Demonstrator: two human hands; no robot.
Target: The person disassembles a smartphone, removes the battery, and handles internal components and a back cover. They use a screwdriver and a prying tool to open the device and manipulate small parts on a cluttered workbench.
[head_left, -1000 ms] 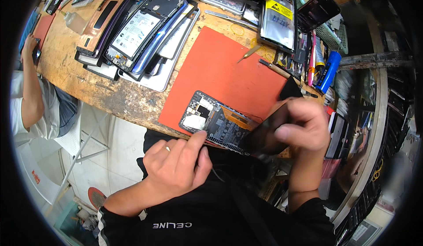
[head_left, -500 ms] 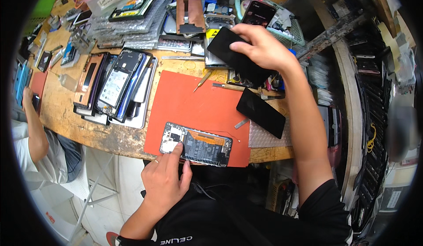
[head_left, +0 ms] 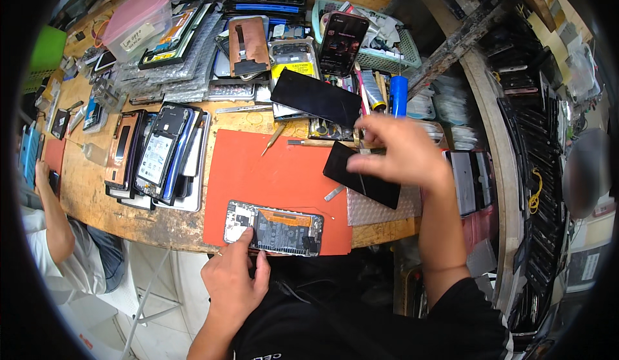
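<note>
My left hand (head_left: 235, 282) rests its index fingertip on an opened phone (head_left: 274, 228) with its battery and orange ribbon cable bare; the thumb stands apart. The phone lies at the near edge of an orange-red mat (head_left: 264, 166). Over a smaller black screen panel (head_left: 363, 181) hovers my right hand (head_left: 400, 150), slightly blurred, thumb and fingers apart with nothing between them. Whether it touches the panel, I cannot tell. Farther back, a large black panel (head_left: 316, 97) lies tilted across a box with a yellow label.
A screwdriver (head_left: 274, 139) and a wooden-handled tool (head_left: 322, 143) lie along the mat's far edge. Stacked phone parts (head_left: 158, 154) stand left. A lit phone (head_left: 345, 43) leans on a green basket (head_left: 403, 54). Bubble wrap (head_left: 380, 212) lies right. Another person's arm (head_left: 55, 212) is far left.
My right hand has let go of the large black panel and come nearer, over the smaller one. My left hand stays on the opened phone. The whole view has shifted slightly.
</note>
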